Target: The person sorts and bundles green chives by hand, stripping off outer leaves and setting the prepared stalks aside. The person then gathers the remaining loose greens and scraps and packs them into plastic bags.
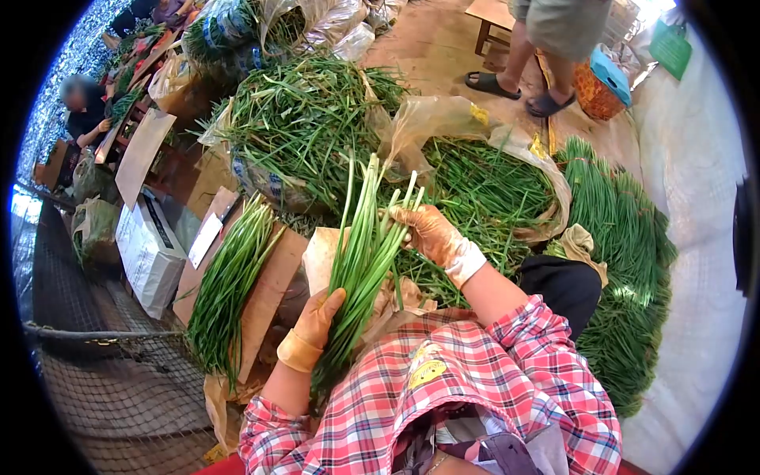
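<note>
A loose bunch of garlic chives (360, 261) lies before my chest, its pale stem ends pointing up and away from me. My left hand (317, 323), in a stained glove, is closed around the lower, leafy part with the thumb on top. Near the pale ends, my gloved right hand (431, 233) pinches a few stalks at the bunch's right side. Beside my left hand, another sheaf of chives (229, 289) rests on a brown board (273, 305). A heap of loose chives (483, 190) sits in an opened plastic sack beyond my right hand.
A tall heap of greens (309, 127) stands ahead. Tied bundles (617, 237) are stacked along the right wall. A white box (150, 249) and netting (119, 372) lie left. One person in sandals (492, 85) stands ahead; another person (83, 111) sits far left.
</note>
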`<state>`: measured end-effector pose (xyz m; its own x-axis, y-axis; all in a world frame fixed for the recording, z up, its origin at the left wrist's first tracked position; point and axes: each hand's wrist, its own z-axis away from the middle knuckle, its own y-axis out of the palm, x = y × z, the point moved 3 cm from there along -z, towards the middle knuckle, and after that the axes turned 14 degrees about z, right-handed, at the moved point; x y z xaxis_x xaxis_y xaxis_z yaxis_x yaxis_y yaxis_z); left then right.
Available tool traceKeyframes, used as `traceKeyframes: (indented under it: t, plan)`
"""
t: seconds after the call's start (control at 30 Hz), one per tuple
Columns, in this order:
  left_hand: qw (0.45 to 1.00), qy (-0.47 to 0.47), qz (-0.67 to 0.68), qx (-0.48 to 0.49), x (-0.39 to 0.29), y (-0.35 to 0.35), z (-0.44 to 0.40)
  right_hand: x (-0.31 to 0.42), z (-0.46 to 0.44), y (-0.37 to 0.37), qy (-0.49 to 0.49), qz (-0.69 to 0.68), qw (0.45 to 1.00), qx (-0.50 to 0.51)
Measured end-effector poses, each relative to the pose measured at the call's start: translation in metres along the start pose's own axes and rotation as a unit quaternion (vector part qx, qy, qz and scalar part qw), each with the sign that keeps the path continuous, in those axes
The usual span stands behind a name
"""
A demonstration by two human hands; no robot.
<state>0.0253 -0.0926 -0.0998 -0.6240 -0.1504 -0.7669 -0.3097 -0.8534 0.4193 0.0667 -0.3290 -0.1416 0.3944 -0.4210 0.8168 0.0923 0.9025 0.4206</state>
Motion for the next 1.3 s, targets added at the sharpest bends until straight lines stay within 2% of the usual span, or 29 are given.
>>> traceKeyframes:
  t: [0.07,0.13,0.2,0.3,0.37,0.4,0.47,0.53,0.6,0.67,0.73,0.8,0.87,0.9,0.93,0.97,1.0,1.07,1.13,1.17,1.2,1.23,1.27,1.3]
  plan:
    - [1.0,-0.015,0.021,0.005,0.006,-0.009,-0.003,0.004,0.003,0.0,-0.006,-0.009,1.0,-0.004]
    - [0.998,-0.016,-0.049,0.032,0.0,-0.01,-0.001,0.013,0.007,-0.004,-0.044,0.011,0.998,-0.043]
    - [0.998,-0.024,-0.046,0.043,0.002,-0.01,0.0,0.012,0.001,-0.015,-0.063,-0.007,0.996,-0.069]
    - [0.998,-0.004,-0.03,0.052,0.006,-0.004,0.002,0.0,0.0,-0.024,-0.024,0.168,0.985,0.011]
    - [0.997,-0.014,-0.032,0.065,0.007,-0.003,0.001,-0.017,-0.006,-0.028,-0.033,0.004,0.989,0.146]
    - [0.996,-0.021,-0.034,0.077,0.008,-0.002,0.0,-0.011,0.001,-0.02,-0.04,-0.088,0.974,0.206]
    - [0.996,-0.023,-0.036,0.075,0.005,0.002,0.002,-0.001,0.007,-0.01,-0.045,-0.119,0.964,0.235]
    - [0.992,-0.036,-0.08,0.095,0.0,0.007,0.002,0.01,0.009,0.002,-0.104,-0.186,0.931,0.297]
    - [0.989,-0.075,-0.088,0.096,0.003,0.001,-0.002,0.021,0.017,0.013,-0.149,-0.187,0.919,0.314]
    - [0.988,-0.07,-0.063,0.118,0.005,0.001,-0.005,0.032,0.025,0.019,-0.156,-0.172,0.934,0.27]
    - [0.987,-0.068,-0.066,0.126,-0.002,0.006,-0.007,0.029,0.018,0.013,-0.123,-0.161,0.958,0.202]
    - [0.985,-0.08,-0.075,0.135,-0.009,0.013,-0.005,0.039,0.023,0.019,-0.11,-0.197,0.957,0.182]
    - [0.986,-0.065,-0.063,0.14,-0.009,0.012,-0.013,0.058,0.028,0.02,-0.098,-0.143,0.984,0.047]
    - [0.984,-0.032,-0.104,0.143,-0.011,0.01,-0.018,0.081,0.038,0.021,-0.137,-0.104,0.985,0.005]
    - [0.979,0.002,-0.144,0.146,-0.014,0.009,-0.023,0.103,0.042,0.012,-0.223,-0.071,0.972,0.022]
    - [0.976,-0.004,-0.176,0.126,-0.022,0.009,-0.022,0.126,0.047,-0.016,-0.234,-0.037,0.964,-0.12]
    - [0.984,-0.024,-0.14,0.105,-0.03,0.01,-0.018,0.167,0.063,-0.026,-0.382,0.051,0.923,-0.002]
    - [0.944,0.037,-0.324,0.056,-0.039,-0.017,-0.026,0.238,0.102,-0.052,-0.391,-0.115,0.872,0.27]
    - [0.853,0.105,-0.506,-0.077,-0.064,-0.013,-0.015,0.269,0.128,-0.071,-0.431,-0.087,0.869,0.227]
    - [0.827,0.166,-0.53,-0.083,-0.066,-0.026,-0.021,0.27,0.117,-0.091,-0.392,0.071,0.917,0.012]
    - [0.797,0.227,-0.552,-0.089,-0.072,-0.029,-0.027,0.271,0.116,-0.099,-0.328,0.22,0.896,-0.205]
    - [0.799,0.22,-0.545,-0.127,-0.081,-0.027,-0.028,0.271,0.127,-0.098,-0.358,0.18,0.893,-0.204]
    - [0.801,0.233,-0.53,-0.152,-0.083,-0.035,-0.038,0.28,0.141,-0.093,-0.428,0.131,0.885,-0.124]
    - [0.813,0.272,-0.494,-0.148,-0.09,-0.026,-0.038,0.29,0.144,-0.088,-0.438,0.142,0.88,-0.117]
